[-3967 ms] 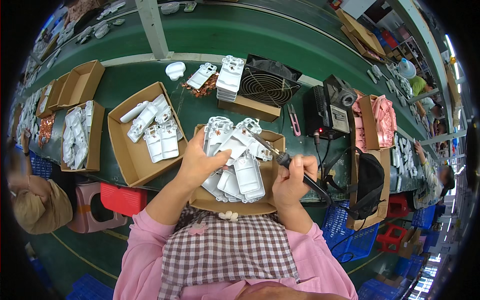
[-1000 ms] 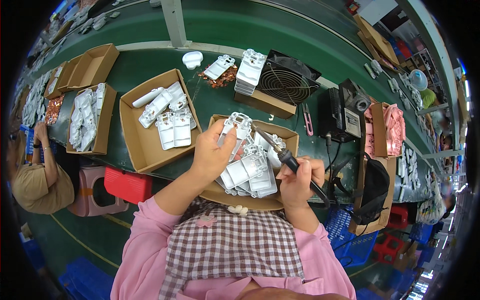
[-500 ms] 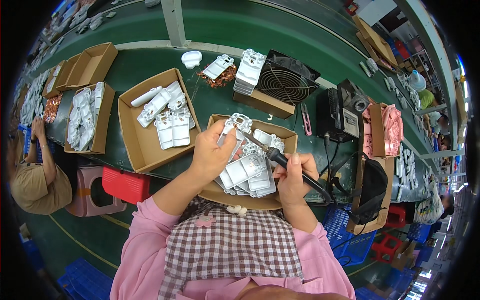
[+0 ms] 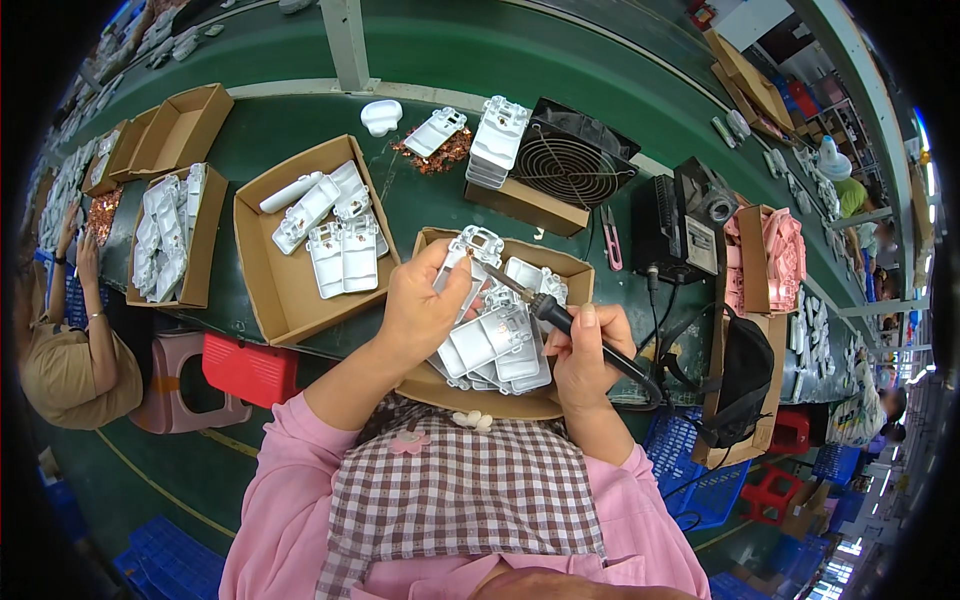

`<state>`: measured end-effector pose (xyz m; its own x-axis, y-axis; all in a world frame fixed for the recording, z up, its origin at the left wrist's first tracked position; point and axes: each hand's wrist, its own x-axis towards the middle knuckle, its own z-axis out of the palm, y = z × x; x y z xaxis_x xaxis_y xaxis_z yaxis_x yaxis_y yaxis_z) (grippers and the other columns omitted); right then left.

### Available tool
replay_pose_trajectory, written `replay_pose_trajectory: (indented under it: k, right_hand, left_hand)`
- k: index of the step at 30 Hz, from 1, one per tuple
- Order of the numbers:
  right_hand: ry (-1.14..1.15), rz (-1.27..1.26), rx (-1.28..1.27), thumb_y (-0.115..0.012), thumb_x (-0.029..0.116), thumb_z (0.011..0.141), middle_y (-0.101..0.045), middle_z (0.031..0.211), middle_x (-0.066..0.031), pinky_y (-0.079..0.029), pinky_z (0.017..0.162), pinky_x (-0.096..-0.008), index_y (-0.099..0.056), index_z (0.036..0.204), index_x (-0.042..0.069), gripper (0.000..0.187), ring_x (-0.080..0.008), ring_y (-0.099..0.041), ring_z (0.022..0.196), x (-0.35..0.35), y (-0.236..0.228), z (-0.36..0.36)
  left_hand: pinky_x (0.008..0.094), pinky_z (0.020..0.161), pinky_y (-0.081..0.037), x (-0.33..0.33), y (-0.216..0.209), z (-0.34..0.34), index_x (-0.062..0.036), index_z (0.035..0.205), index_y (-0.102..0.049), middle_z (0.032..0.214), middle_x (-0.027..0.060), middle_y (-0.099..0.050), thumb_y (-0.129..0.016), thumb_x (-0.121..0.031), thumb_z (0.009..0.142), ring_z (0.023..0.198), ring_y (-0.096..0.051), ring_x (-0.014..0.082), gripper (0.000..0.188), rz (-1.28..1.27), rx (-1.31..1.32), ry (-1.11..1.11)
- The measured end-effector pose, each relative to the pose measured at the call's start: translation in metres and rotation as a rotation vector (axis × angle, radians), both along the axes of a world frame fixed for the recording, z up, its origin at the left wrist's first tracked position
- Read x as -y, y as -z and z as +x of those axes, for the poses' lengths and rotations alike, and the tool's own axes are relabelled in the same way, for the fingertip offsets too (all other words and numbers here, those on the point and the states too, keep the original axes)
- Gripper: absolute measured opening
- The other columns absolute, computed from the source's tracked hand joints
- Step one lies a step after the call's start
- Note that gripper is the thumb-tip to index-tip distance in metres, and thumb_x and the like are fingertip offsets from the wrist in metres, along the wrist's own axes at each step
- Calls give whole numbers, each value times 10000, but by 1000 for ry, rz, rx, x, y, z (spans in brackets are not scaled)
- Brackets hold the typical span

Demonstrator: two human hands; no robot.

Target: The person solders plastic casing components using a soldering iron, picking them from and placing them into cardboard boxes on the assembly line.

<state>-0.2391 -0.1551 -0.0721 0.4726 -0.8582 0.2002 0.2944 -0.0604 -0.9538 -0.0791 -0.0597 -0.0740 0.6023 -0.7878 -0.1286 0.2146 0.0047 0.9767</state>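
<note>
My left hand [image 4: 425, 300] is closed on a white plastic housing [image 4: 477, 243], held tilted over a cardboard box [image 4: 520, 405]. In my right hand [image 4: 590, 355] is a soldering iron [image 4: 553, 312] with a black handle. Its thin metal tip reaches the upper part of the held housing, close to my left fingertips; whether it touches cannot be made out. Below my hands, several more white housings [image 4: 490, 340] lie heaped in the box.
Left of me stands another cardboard box [image 4: 270, 295] with white housings. Ahead are small copper-coloured parts [image 4: 455, 148], stacked housings [image 4: 497, 140] and a black fan [image 4: 570, 165]. Pink tweezers [image 4: 612, 240] and a black soldering station [image 4: 675, 235] sit at right. A co-worker [image 4: 80, 360] sits far left.
My hands, the housing and the iron stay nearly in place. At far left the co-worker's hands have moved apart and the arms have shifted.
</note>
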Motion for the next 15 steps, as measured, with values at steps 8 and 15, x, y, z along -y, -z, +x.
replay_pose_trajectory:
  k: [8, 15]
  right_hand:
    - [13, 13, 47, -546, 142, 921, -576, 627, -75, -449, 468, -226, -517, 822, -4, 180, -96, -532, 482, -1, -2, -1]
    - [3, 2, 7, -549, 148, 920, -578, 622, -73, -445, 474, -221, -521, 819, -4, 184, -90, -528, 486, 1, 0, -2]
  left_hand:
    - [231, 551, -465, 2, 10, -1, 24, 971, -599, 746, 34, -637, -526, -84, 911, 620, -552, 54, 144, -54, 46, -50]
    - [241, 585, -464, 2, 8, -2, 24, 948, -601, 741, 36, -640, -532, -81, 900, 652, -552, 55, 134, -36, 131, -36]
